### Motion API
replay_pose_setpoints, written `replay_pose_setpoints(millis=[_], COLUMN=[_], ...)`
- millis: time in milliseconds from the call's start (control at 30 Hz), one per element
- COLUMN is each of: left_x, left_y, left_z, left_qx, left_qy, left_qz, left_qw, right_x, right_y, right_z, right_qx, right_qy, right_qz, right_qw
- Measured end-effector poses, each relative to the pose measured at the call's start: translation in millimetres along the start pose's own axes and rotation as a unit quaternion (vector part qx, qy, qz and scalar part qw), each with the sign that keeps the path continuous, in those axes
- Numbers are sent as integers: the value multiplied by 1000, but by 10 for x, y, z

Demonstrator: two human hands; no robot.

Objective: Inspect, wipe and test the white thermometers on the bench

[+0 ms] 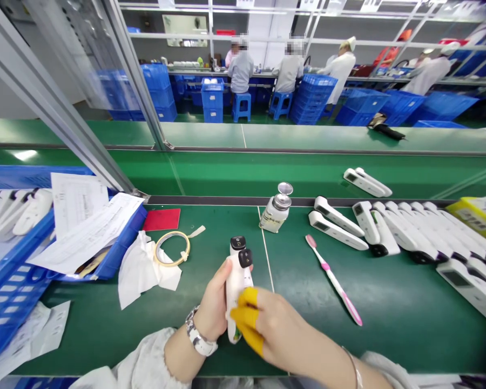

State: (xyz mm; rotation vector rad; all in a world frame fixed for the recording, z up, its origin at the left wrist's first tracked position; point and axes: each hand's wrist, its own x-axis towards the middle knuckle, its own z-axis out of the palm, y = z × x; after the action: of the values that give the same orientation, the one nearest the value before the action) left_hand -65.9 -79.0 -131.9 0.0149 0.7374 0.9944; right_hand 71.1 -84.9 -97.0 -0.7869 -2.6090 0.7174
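Observation:
My left hand [214, 305] is wrapped round a white handheld thermometer [234, 292] with a black end, held upright above the green bench. A second black end [245, 258] shows close against it, its white body running down behind my right fingers. A bit of green shows at the lower end. My right hand [273, 324], with yellow finger covers, is closed on the lower right side; its fingertips are slightly blurred and partly hide the grip. Right of the hands lies a pink and white toothbrush [332, 278]. Behind them stands a white bottle with a metal top [274, 212], its lid raised.
More white thermometers [413, 232] lie in rows at the right, near a yellow box [478, 219]. At left are a tape roll [187, 251], white paper [135, 270], a red card [162, 219] and a blue basket [14, 292] with papers. People work at a far bench.

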Motion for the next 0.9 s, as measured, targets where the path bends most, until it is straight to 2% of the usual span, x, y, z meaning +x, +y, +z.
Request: replay_pose_setpoints(millis=[67, 100, 133, 200, 300, 367, 433, 500, 633, 900], left_x=[-6, -12, -17, -29, -42, -49, -60, -73, -87, -80], left_y=[44, 64, 80, 101, 109, 105, 100, 98, 102, 94], left_z=[14, 24, 35, 54, 68, 72, 80, 95, 134, 138], left_qx=[4, 3, 0, -4, -16, -28, -36, -38, -59, -72], left_qy=[5, 4, 2, 0, -28, -53, -66, -69, -80, -79], left_qz=[4, 8, 10, 3, -7, -5, 0, 13, 24, 2], left_qw=[1000, 1000, 1000, 1000, 999, 998, 997, 997, 995, 994], right_x=[-128, -221, -324, -526, -680, -630, -486, -319, -151, -211], right_y=[-8, 22, 76, 230, 419, 427, 356, 267, 199, 226], right_z=[-82, -145, -208, -294, -218, -45, 152, 305, 407, 393], right_qx=[67, 94, 105, 66, -17, 66, 211, 307, 345, 400], right_qy=[-83, -91, -73, 31, 195, 245, 228, 189, 181, 180], right_qz=[2, 15, 42, 124, 219, 247, 269, 289, 319, 327], right_qw=[994, 991, 991, 990, 956, 935, 912, 887, 864, 837])
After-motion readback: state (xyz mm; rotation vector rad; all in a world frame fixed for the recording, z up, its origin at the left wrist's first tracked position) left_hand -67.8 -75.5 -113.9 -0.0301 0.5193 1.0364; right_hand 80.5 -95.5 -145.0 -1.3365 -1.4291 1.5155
